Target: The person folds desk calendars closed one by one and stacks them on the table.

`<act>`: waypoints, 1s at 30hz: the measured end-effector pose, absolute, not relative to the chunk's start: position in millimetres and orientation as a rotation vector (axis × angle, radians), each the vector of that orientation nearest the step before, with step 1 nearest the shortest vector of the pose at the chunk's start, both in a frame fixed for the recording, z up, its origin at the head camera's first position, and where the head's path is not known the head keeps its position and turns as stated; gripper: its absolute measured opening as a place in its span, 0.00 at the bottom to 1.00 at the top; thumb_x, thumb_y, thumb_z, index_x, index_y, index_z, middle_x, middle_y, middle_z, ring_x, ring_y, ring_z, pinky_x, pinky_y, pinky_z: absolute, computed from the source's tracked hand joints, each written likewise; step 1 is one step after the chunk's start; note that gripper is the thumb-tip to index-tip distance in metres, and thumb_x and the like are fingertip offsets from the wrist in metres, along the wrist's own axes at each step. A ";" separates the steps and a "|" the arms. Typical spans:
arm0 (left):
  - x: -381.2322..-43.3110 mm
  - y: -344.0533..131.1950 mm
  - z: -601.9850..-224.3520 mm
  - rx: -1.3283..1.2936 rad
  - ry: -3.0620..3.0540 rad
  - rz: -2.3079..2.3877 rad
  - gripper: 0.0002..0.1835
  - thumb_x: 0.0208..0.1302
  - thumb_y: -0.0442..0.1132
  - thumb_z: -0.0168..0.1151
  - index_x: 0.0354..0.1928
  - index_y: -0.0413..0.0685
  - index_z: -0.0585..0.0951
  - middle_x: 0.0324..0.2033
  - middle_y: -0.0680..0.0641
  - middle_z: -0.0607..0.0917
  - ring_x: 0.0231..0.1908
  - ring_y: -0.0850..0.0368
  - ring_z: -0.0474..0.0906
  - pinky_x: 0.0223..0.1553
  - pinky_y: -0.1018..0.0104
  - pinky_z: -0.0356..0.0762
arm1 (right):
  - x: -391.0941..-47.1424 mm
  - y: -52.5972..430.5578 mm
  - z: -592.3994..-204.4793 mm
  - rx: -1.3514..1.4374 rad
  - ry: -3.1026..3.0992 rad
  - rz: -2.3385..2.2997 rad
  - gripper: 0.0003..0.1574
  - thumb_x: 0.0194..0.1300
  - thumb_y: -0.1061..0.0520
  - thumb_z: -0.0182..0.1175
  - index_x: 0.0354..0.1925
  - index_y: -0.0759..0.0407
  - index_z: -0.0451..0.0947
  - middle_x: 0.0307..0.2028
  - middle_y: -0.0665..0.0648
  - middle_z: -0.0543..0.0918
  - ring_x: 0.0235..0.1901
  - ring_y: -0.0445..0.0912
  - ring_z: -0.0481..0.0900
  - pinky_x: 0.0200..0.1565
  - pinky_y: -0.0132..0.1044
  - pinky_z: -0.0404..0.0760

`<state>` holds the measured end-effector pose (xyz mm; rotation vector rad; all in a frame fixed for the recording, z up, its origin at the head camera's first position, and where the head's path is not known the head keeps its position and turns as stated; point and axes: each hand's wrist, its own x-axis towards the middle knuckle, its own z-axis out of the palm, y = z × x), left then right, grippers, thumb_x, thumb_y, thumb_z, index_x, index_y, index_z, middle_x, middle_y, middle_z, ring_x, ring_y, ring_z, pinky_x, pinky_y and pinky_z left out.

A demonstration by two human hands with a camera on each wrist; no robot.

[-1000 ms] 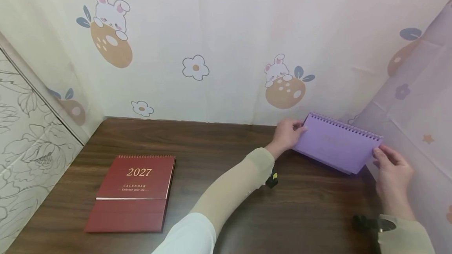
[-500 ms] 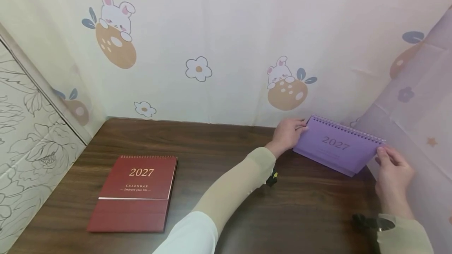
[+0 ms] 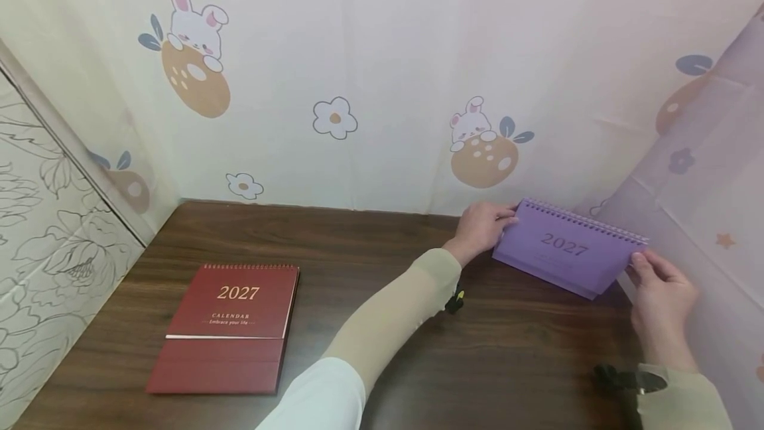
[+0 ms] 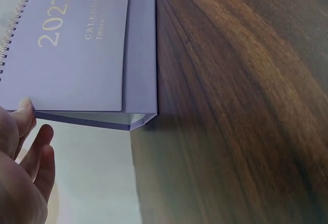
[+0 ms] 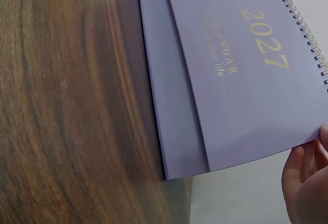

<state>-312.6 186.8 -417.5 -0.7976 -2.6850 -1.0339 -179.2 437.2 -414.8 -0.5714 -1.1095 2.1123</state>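
A purple spiral-bound desk calendar [image 3: 564, 244] marked 2027 stands tilted back on its base in the far right corner of the table. At its left edge my left hand [image 3: 480, 231] holds the cover side, its thumb [image 4: 23, 112] on the front and the other fingers behind or below. My right hand [image 3: 662, 294] pinches the opposite edge near the upper corner, seen also in the right wrist view with its fingers [image 5: 294, 170] under the edge. A red 2027 desk calendar [image 3: 229, 330] stands at the left, touched by neither hand.
The dark wood table [image 3: 358, 251] backs onto a pale curtain [image 3: 394, 71] printed with rabbits and fruit. More cloth [image 3: 710, 217] hangs close beside the right hand. A panel with flower line drawings [image 3: 48, 244] borders the left side.
Both hands keep their hold on the purple calendar, which stays in the corner with only a slight shift. The gold 2027, faint at first, now reads clearly on its cover.
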 end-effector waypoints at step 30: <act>-283.2 81.2 -383.0 -0.895 -2.593 -0.904 0.14 0.69 0.48 0.63 0.53 0.57 0.85 0.55 0.56 0.83 0.56 0.61 0.79 0.51 0.72 0.75 | -171.9 347.8 -404.9 -0.454 -1.473 1.894 0.09 0.59 0.69 0.69 0.41 0.66 0.88 0.29 0.51 0.85 0.27 0.39 0.82 0.33 0.23 0.79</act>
